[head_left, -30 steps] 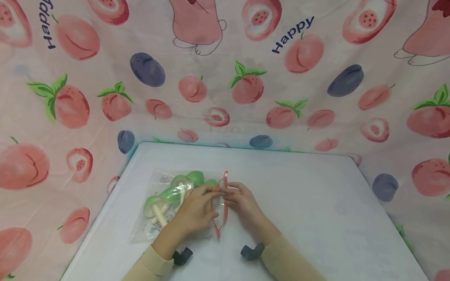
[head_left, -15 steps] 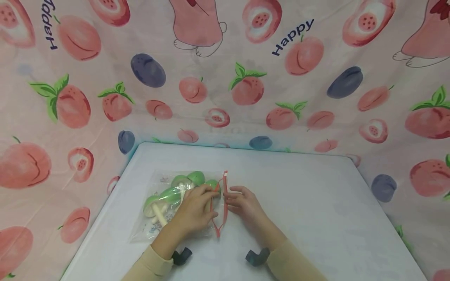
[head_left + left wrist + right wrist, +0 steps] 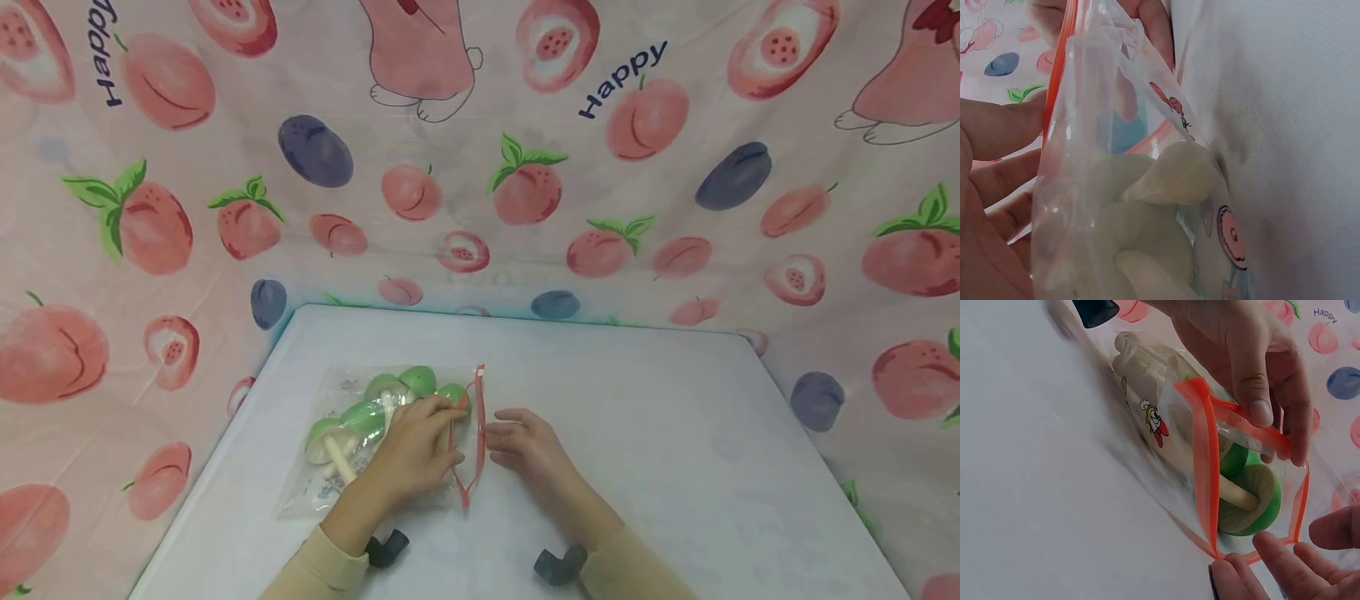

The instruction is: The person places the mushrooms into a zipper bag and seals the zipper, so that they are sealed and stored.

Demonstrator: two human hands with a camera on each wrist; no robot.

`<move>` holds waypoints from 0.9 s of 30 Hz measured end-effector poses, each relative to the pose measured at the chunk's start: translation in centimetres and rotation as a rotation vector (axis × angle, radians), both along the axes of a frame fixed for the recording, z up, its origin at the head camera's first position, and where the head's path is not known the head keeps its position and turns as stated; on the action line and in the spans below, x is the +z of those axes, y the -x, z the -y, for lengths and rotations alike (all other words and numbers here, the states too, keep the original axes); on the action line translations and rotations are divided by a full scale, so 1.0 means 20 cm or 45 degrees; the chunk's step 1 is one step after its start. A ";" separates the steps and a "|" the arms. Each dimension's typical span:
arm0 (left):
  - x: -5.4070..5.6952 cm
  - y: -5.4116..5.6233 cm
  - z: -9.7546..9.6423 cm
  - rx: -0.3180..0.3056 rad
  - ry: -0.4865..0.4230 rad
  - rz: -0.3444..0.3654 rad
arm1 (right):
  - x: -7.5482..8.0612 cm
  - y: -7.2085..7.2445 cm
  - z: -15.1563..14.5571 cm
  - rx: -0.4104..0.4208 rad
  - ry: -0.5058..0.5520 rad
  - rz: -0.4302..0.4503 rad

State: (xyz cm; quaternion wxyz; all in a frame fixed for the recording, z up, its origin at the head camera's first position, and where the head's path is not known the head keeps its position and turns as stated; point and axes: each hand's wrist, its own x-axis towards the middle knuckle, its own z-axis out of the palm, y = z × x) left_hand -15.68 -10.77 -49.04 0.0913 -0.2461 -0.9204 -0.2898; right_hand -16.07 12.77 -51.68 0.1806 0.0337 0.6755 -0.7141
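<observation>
A clear zip bag (image 3: pixel 300 496) with an orange zip edge (image 3: pixel 1206 481) lies on the white table, its mouth facing right and spread apart. Inside it are several toy mushrooms with green caps (image 3: pixel 417 381) and pale stems (image 3: pixel 1238 492). My left hand (image 3: pixel 416 446) pinches the upper side of the zip edge between thumb and fingers, as the right wrist view shows. My right hand (image 3: pixel 536 450) is at the bag's mouth, fingers loosely extended and thumb apart. Its fingertips are at the zip edge; whether they touch it is hard to tell.
The white table (image 3: pixel 675 467) extends to the right of the bag. A cloth wall (image 3: pixel 480 167) printed with fruit rises behind and at both sides. Black curved pieces (image 3: pixel 561 566) stick out at both wrists beside the sleeves.
My right hand has drawn back to the right and slightly toward me from the zip edge. The left hand and the bag have stayed nearly still.
</observation>
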 end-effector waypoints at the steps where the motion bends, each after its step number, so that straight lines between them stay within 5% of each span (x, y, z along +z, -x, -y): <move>1: 0.00 0.00 0.00 0.001 -0.003 -0.002 | 0.00 -0.01 0.00 0.005 -0.006 0.002; 27: 0.00 -0.01 0.01 -0.011 -0.088 0.010 | 0.01 -0.14 -0.05 0.087 0.103 0.036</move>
